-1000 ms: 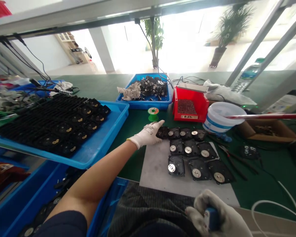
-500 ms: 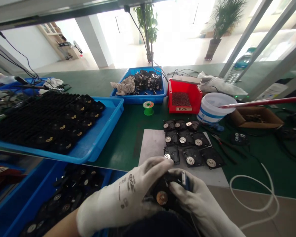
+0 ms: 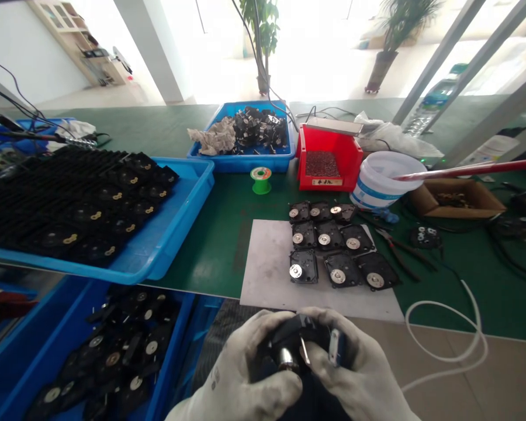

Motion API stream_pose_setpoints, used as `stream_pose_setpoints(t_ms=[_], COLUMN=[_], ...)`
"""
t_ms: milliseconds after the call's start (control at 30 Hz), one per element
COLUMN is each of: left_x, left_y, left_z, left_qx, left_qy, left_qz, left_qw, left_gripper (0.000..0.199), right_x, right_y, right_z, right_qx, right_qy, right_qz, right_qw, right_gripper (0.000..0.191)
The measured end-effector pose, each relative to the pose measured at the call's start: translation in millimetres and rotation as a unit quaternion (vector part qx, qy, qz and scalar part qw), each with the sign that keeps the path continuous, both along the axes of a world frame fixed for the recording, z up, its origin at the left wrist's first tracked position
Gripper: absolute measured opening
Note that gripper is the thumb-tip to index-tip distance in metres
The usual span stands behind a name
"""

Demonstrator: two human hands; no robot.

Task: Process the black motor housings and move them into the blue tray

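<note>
Gripping a black housing (image 3: 294,328) between them, the gloved left hand (image 3: 249,371) and gloved right hand (image 3: 359,365) close on it from both sides, just off the near edge of the worktop (image 3: 214,234). The housing is dark and blocky, with a shiny silver cylinder (image 3: 286,358) by the left thumb and a thin metal rod (image 3: 305,352) slanting by the right thumb; fingers hide much of its outline. A small blue-and-silver tool (image 3: 335,349) is also tucked in the right hand.

Beyond the hands, a pale sheet (image 3: 265,269) lies along the worktop's near edge. Nine black units (image 3: 304,266), each with a silver disc, stand in three rows on it and past its far edge. Pliers (image 3: 401,256) lie just beside the sheet's right edge.

Farther in are a green spool (image 3: 262,186), a red bin (image 3: 328,186) and a white bucket (image 3: 363,196). Toward the worktop's left end, a blue tray (image 3: 191,184) carries ranks of black plates (image 3: 83,216) with brass-coloured pieces. Below the near edge on that side, a deep blue crate (image 3: 169,365) holds jumbled, disc-fitted black parts (image 3: 127,356).
</note>
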State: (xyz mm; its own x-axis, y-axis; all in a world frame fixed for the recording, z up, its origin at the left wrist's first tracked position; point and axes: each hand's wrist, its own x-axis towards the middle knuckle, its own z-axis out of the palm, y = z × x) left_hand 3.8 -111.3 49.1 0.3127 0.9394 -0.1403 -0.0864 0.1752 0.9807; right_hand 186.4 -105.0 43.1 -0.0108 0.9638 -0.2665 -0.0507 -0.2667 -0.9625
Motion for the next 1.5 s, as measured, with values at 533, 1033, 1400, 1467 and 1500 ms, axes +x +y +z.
stream_pose_setpoints(t_ms=[533,1033,1400,1467,1500], left_x=[13.3,14.0,4.1,6.3,8.0], left_y=[7.9,13.6,16.8,15.8,14.7], left_z=[-15.4,-18.1,-12.2,-10.0,-9.1], left_qx=[-0.054,-0.133,-0.057,-0.052,-0.056], left_qy=[0.047,-0.001,0.168,0.142,0.11], left_qz=[0.073,0.074,-0.041,-0.03,-0.037], left_qw=[0.995,0.988,0.983,0.988,0.992], left_gripper=[0.027,0.05,0.066,0.06,0.058], right_x=[-1.2,22.4,29.9,26.4,25.4], right_y=[13.2,16.6,16.5,13.1,10.9], right_z=[-27.4,-14.6,-16.4,-14.7,-13.9], right_qx=[-0.012,-0.125,-0.087,-0.097,-0.097], right_qy=[-0.042,0.007,-0.033,-0.001,0.014], right_qz=[0.029,0.097,0.18,0.158,0.136], right_qw=[0.999,0.987,0.979,0.983,0.986], right_gripper=[0.029,0.049,0.035,0.038,0.04])
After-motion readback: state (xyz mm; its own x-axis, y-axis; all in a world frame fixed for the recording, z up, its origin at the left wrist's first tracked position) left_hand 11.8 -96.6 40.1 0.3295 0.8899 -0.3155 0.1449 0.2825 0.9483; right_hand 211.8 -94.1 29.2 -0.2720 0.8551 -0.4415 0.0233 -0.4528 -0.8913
